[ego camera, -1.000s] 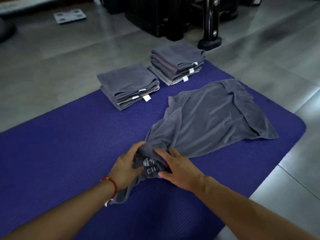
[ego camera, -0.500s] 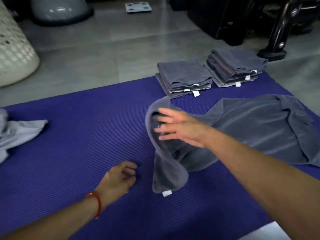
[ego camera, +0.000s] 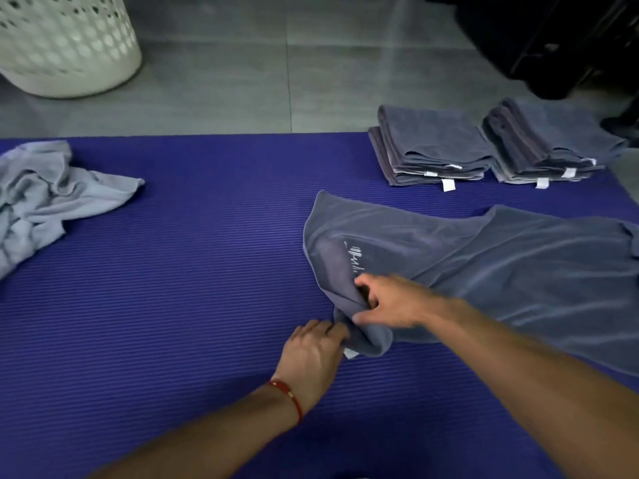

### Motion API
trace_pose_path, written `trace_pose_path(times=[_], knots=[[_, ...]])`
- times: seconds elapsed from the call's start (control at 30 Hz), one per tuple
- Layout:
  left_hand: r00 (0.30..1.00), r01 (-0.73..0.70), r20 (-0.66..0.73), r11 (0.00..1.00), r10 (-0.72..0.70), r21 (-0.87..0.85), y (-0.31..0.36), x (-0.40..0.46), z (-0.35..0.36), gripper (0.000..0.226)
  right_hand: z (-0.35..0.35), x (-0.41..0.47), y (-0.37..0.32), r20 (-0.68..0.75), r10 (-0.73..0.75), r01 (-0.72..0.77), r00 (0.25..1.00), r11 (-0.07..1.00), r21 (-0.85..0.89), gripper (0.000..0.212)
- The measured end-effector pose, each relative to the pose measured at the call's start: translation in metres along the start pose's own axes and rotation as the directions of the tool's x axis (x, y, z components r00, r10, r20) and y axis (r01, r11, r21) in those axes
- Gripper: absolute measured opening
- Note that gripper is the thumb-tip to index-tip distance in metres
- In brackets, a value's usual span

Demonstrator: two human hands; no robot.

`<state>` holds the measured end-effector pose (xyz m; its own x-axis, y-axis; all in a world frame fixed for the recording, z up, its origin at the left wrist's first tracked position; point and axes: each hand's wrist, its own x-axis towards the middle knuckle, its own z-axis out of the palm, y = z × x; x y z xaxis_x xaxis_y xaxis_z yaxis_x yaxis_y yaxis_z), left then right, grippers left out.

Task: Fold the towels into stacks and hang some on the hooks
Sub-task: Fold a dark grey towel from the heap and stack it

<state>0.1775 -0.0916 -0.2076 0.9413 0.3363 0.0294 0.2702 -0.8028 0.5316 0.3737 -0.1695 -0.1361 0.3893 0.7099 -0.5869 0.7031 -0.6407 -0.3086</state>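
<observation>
On the mat, both hands, left hand, right hand, pinching grey towel

A purple ribbed mat is lying on the grey tiled floor. An unfolded grey towel is spreading over the mat's right part, two folded stacks are sitting beyond that towel, and a crumpled pale towel is lying well to its left. A white perforated basket is standing on the floor beyond the mat's left part.

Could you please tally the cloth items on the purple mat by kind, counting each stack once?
Folded grey towel stacks: 2, the left stack and the right stack.
Unfolded dark grey towel, gripped by both hands: 1.
Crumpled light grey cloth: 1.
Total: 4.
</observation>
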Motion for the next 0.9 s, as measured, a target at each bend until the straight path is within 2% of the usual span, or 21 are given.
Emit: trace_pose_path(times=[0.03, 0.07, 0.1, 0.13, 0.17, 0.2, 0.23, 0.27, 0.3, 0.33, 0.4, 0.43, 0.5, 0.57, 0.63, 0.7, 0.77, 0.83, 0.9], knots=[[0.994, 0.107, -0.026, 0.990, -0.110, -0.089, -0.005, 0.001, -0.004, 0.016, 0.005, 0.000, -0.005, -0.006, -0.041, 0.040, 0.999, 0.996, -0.079, 0.073], [0.970, 0.232, -0.025, 0.949, -0.242, -0.214, -0.006, -0.001, -0.011, 0.010, 0.009, 0.000, -0.008, -0.024, -0.072, 0.069, 0.997, 0.994, -0.083, 0.078], [0.926, 0.353, 0.007, 0.861, -0.377, -0.367, -0.006, -0.006, -0.017, 0.008, 0.008, -0.001, -0.012, -0.048, -0.077, 0.079, 0.996, 0.997, 0.025, 0.078], [0.866, 0.454, 0.059, 0.732, -0.496, -0.508, -0.006, -0.013, -0.022, 0.008, 0.006, -0.001, -0.018, -0.067, -0.080, 0.093, 0.995, 0.968, 0.232, 0.075], [0.811, 0.517, 0.120, 0.606, -0.572, -0.605, -0.006, -0.022, -0.026, 0.007, 0.003, -0.002, -0.025, -0.045, -0.099, 0.108, 0.994, 0.868, 0.485, 0.071], [0.771, 0.558, 0.184, 0.506, -0.610, -0.657, -0.005, -0.031, -0.028, 0.007, -0.002, -0.001, -0.033, -0.006, -0.160, 0.119, 0.987, 0.709, 0.695, 0.066], [0.746, 0.585, 0.234, 0.445, -0.624, -0.678, -0.005, -0.039, -0.028, 0.007, -0.006, 0.002, -0.041, 0.026, -0.237, 0.122, 0.971, 0.589, 0.799, 0.059], [0.719, 0.615, 0.269, 0.406, -0.641, -0.676, -0.006, -0.048, -0.025, 0.005, -0.009, 0.010, -0.045, 0.053, -0.303, 0.137, 0.951, 0.571, 0.809, 0.050], [0.685, 0.645, 0.291, 0.369, -0.668, -0.670, -0.007, -0.052, -0.023, 0.001, -0.012, 0.020, -0.048, 0.051, -0.317, 0.175, 0.947, 0.643, 0.746, 0.041], [0.641, 0.672, 0.291, 0.335, -0.710, -0.661, -0.008, -0.054, -0.023, 0.008, -0.014, 0.034, -0.048, -0.009, -0.271, 0.219, 0.962, 0.756, 0.616, 0.034], [0.575, 0.680, 0.241, 0.293, -0.781, -0.672, -0.007, -0.049, -0.032, 0.026, -0.021, 0.064, -0.044, -0.246, -0.140, 0.214, 0.959, 0.928, 0.304, 0.028], [0.543, 0.675, 0.217, 0.268, -0.811, -0.687, -0.007, -0.044, -0.039, 0.034, -0.026, 0.078, -0.042, -0.355, -0.106, 0.186, 0.929, 0.962, 0.199, 0.029], [0.470, 0.670, 0.195, 0.204, -0.861, -0.714, -0.013, -0.034, -0.049, 0.044, -0.036, 0.105, -0.039, -0.464, -0.100, 0.152, 0.880, 0.985, 0.076, 0.039], [0.431, 0.673, 0.165, 0.195, -0.887, -0.713, -0.029, -0.027, -0.053, 0.051, -0.042, 0.134, -0.038, -0.505, -0.116, 0.133, 0.855, 0.991, -0.003, 0.056], [0.477, 0.722, 0.083, 0.336, -0.875, -0.605, -0.050, -0.024, -0.053, 0.056, -0.049, 0.160, -0.040, -0.520, -0.087, 0.086, 0.849, 0.996, -0.027, 0.067], [0.573, 0.752, 0.013, 0.520, -0.819, -0.406, -0.062, -0.021, -0.053, 0.037, -0.056, 0.180, -0.040, -0.492, -0.067, 0.045, 0.868, 0.997, -0.057, 0.059], [0.643, 0.727, -0.016, 0.616, -0.766, -0.303, -0.065, -0.022, -0.055, 0.006, -0.064, 0.191, -0.040, -0.511, -0.078, 0.031, 0.856, 0.995, -0.100, 0.035], [0.656, 0.709, 0.015, 0.610, -0.754, -0.354, -0.066, -0.030, -0.059, 0.017, -0.074, 0.195, -0.046, -0.560, -0.101, 0.042, 0.822, 0.992, -0.116, 0.016], [0.633, 0.705, 0.067, 0.540, -0.771, -0.460, -0.067, -0.044, -0.066, 0.016, -0.087, 0.198, -0.061, -0.598, -0.149, 0.110, 0.787, 0.989, -0.102, 0.014]])
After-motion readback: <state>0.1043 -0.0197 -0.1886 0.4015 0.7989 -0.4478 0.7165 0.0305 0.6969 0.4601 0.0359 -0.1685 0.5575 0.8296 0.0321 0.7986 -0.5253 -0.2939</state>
